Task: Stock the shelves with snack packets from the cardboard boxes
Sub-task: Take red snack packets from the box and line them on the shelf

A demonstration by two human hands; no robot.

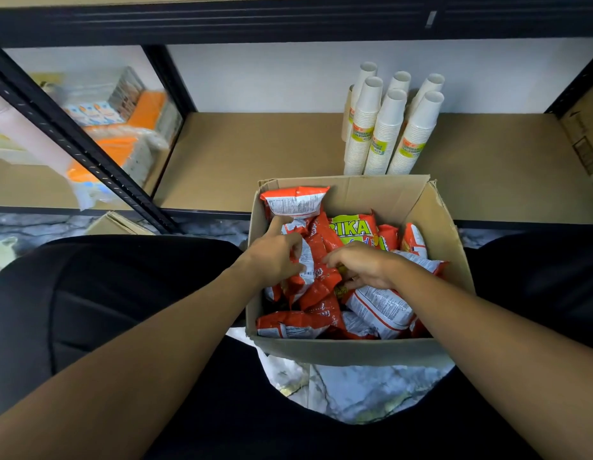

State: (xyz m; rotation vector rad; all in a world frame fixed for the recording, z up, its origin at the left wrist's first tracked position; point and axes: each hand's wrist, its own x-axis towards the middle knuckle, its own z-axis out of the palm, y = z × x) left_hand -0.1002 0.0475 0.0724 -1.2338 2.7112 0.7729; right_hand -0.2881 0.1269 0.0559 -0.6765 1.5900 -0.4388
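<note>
An open cardboard box (351,351) stands on the floor between my knees, filled with several red and white snack packets (378,303). My left hand (275,257) is inside the box at its left side and grips a red packet (316,260), with the index finger stretched toward another packet (295,202) leaning on the far wall. My right hand (364,265) reaches in from the right, its curled fingers closing on the same packet. The brown lower shelf (255,154) lies just beyond the box.
Several stacks of white paper cups (384,127) stand at the back of the shelf. A black shelf upright (82,147) slants on the left, with orange and white packs (122,127) behind it. Another carton (583,134) sits at the right edge. Marble-patterned floor shows below the box.
</note>
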